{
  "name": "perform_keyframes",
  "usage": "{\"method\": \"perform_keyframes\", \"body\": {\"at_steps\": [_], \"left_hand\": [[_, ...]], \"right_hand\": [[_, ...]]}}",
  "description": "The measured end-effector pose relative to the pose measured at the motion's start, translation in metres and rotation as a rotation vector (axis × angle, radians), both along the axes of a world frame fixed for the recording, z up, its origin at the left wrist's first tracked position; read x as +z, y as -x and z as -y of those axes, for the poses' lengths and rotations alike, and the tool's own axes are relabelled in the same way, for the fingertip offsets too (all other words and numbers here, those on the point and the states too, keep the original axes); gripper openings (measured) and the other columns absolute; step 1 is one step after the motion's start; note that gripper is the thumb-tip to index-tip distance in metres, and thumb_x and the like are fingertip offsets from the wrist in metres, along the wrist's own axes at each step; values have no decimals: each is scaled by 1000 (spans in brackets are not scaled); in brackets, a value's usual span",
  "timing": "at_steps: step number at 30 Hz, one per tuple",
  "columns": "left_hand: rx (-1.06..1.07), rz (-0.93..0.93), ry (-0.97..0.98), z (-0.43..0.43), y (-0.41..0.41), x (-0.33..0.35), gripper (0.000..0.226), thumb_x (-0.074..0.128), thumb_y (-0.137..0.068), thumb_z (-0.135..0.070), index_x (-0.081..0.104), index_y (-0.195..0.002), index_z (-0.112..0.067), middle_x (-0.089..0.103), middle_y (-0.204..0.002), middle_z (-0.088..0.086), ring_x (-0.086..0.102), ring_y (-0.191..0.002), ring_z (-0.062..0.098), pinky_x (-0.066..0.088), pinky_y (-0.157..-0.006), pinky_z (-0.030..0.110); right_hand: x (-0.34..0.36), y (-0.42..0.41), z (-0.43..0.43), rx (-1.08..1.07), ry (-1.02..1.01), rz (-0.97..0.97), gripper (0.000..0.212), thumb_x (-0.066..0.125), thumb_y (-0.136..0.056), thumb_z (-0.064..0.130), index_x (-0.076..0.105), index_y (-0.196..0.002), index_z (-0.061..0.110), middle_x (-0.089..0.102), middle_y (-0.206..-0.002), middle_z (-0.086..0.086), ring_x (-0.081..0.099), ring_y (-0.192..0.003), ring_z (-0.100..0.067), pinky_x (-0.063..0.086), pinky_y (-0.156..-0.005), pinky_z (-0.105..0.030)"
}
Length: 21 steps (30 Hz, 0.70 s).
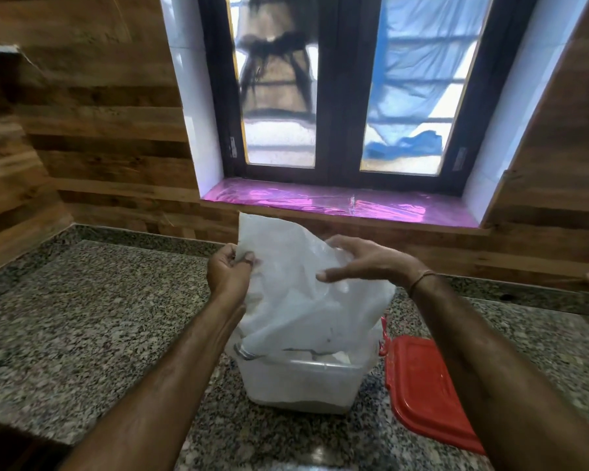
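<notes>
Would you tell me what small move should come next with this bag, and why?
Probably the right hand should grip the plastic bag at its top: only the left hand pinches it, the right lies spread on it, and its bottom sits in the open container.

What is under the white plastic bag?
Under the thin white plastic bag stands a clear rectangular plastic container on the speckled granite counter. The bag's lower end covers its opening, so its contents cannot be seen.

One head-worn camera looks forward and down from close above the bench [99, 317]. It faces the window [340, 96] beyond the bench's far edge.
</notes>
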State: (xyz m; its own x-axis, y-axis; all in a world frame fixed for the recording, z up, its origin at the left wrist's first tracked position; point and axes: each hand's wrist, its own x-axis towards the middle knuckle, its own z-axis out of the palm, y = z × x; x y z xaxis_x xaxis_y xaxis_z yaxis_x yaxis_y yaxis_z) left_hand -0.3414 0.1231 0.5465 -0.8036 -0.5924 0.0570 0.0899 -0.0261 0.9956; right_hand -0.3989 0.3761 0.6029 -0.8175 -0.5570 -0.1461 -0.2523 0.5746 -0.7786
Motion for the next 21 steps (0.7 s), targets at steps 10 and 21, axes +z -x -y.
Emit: {"method": "perform_keyframes", "body": {"at_steps": [10, 21], "left_hand": [[-13, 97, 782, 14, -10, -2, 9, 72, -86, -16, 69, -88, -24, 74, -85, -9, 67, -80, 20, 54, -69, 35], [-190, 71, -31, 42, -22, -15, 28, 61, -99, 2, 70, -110, -21, 75, -104, 0, 69, -93, 18, 59, -75, 34]], "right_hand": [[-25, 15, -36, -586, -254, -762, 24, 86, -78, 40, 70, -76, 23, 63, -76, 15, 59, -83, -13, 27, -83, -37], [-50, 16, -38, -521, 819, 175, 77, 79, -79, 55, 56, -135, 8, 68, -129, -14, 66, -120, -34, 57, -90, -44]]}}
